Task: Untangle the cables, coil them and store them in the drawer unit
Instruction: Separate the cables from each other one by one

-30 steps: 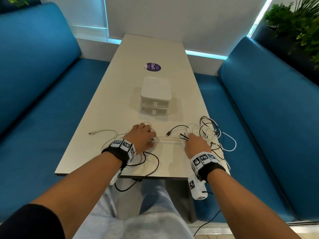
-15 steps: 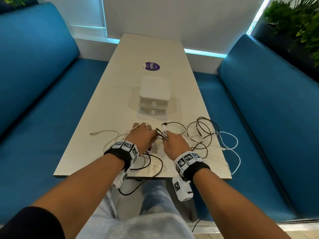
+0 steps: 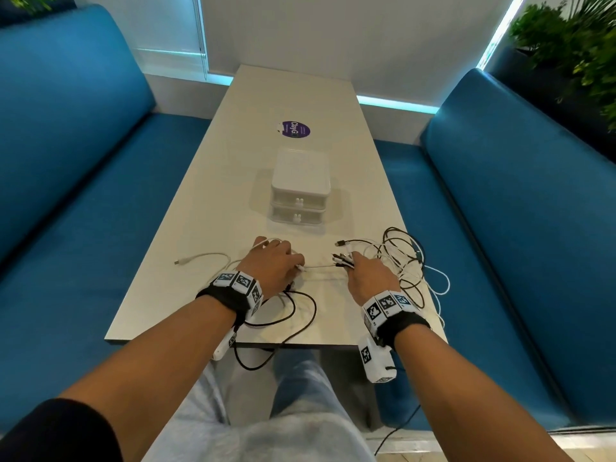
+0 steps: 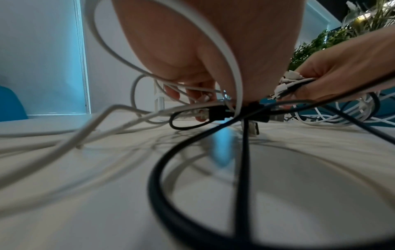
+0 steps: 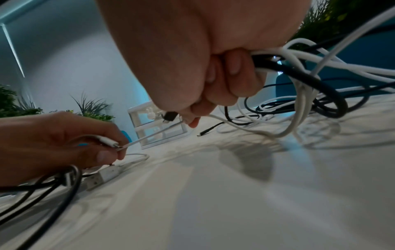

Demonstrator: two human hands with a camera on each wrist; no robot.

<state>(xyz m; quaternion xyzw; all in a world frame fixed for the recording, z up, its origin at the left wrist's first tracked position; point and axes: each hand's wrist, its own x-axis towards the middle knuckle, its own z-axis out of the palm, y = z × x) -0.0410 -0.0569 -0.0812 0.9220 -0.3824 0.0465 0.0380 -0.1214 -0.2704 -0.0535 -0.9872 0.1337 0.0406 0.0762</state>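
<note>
Cables (image 3: 396,261), black and white, tangle at frame centre; your left hand (image 3: 271,266) pinches one white plug, your right hand (image 3: 370,278) grips several.

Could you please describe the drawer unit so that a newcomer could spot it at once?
Look along the middle of the long pale table, just beyond both hands. The drawer unit is a small white box with two stacked drawers, nearer than the purple sticker, the only boxy thing among loose cables.
</note>
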